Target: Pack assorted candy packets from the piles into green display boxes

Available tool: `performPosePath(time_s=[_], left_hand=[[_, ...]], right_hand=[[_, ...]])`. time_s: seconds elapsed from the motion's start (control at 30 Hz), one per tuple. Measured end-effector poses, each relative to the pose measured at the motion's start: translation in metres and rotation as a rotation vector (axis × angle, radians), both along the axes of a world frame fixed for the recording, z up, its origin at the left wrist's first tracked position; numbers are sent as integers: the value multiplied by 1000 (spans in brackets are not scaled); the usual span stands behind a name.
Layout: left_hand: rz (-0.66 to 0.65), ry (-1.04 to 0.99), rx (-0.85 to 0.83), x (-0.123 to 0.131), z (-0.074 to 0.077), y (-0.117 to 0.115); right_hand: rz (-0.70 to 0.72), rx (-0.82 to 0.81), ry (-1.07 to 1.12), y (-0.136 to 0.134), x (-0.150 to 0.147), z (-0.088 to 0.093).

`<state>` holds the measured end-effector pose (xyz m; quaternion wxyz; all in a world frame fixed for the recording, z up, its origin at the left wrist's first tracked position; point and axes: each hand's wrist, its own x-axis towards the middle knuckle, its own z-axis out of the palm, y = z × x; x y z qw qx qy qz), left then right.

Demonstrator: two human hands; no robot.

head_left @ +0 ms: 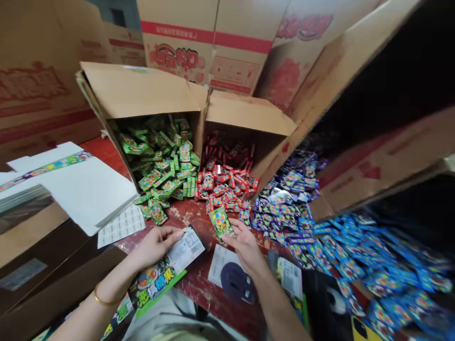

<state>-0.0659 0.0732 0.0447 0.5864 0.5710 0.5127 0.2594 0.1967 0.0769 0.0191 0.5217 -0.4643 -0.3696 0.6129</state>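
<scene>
1. At the far left of the frame, a stack of white sheets is seen lying on the red table, with a sheet of small labels just beside it toward the centre.

2. Lower left of centre, the left hand is closed in a pinch on a flat display card. The card's long axis runs diagonally from the lower left up toward the centre, and its barcode end sits at the fingertips.

3. Just right of that, at centre, a small green packet is held by the right hand, thumb and fingers narrowed around its lower end. The packet stands nearly upright, tilted slightly left. It lies just up and to the right of the card's top end, a small gap between them; the right hand is plainly the nearer one.

4. Above the hands, a tipped box of green packets is seen at upper left of centre, its contents spilled toward the table edge.

5. Beside it, a second box of red packets spills just above the right hand.

6. Further right, purple packets and then blue packets are heaped across the right side.

7. Open room is limited: bare table shows only in a narrow patch between the two hands and the spilled heaps, with a round dark object near the bottom edge under the right wrist.
</scene>
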Motion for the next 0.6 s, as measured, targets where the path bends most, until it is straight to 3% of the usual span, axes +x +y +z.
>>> performPosePath(time_s=[0.13,0.2,0.27,0.4,0.6], left_hand=[[8,-90,-42,21,-4,-2],[10,-147,-63,30,-8,-5],[18,-168,-68,39,-11,-8],[60,-178,-8,59,-12,-18],[180,-285,28,86,-19,-38]], right_hand=[[-240,121,-37,-2,35,2],[-372,204,-53,3,47,16],[-397,265,-97,8,48,34],[-239,311,-193,21,28,51],[132,275,-306,23,23,37]])
